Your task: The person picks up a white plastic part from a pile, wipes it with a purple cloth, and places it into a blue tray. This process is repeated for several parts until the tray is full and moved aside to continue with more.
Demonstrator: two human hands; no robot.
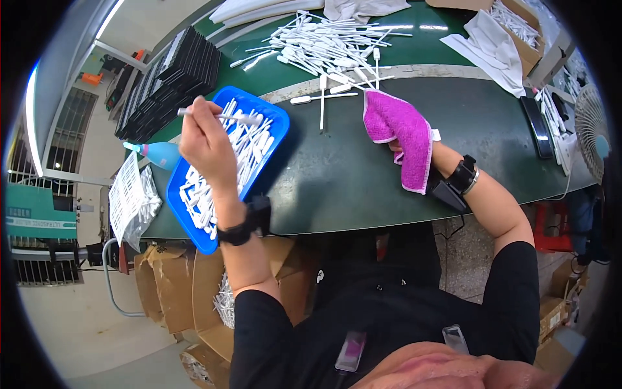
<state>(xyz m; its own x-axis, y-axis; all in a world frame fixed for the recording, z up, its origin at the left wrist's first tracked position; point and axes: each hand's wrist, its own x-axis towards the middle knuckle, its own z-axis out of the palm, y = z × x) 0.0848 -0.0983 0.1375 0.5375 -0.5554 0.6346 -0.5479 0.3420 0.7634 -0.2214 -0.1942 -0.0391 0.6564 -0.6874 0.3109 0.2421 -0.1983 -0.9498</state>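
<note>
My left hand point(206, 146) is raised at about ten o'clock, back of the hand toward me, fingers curled shut in a pinch. Its forearm runs down toward six, bare to the black sleeve. My right hand point(405, 146) lies at one o'clock, mostly hidden, forearm angling in from four.

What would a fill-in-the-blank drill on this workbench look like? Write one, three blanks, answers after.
1. The left hand holds one white plastic stick above a tray whose colour is ____.
2. The right hand is mostly covered by a fluffy cloth whose colour is ____.
3. The loose pile of white sticks lies on the green tabletop, on the far side of it from the ____.

Missing words: blue; pink; person
</note>
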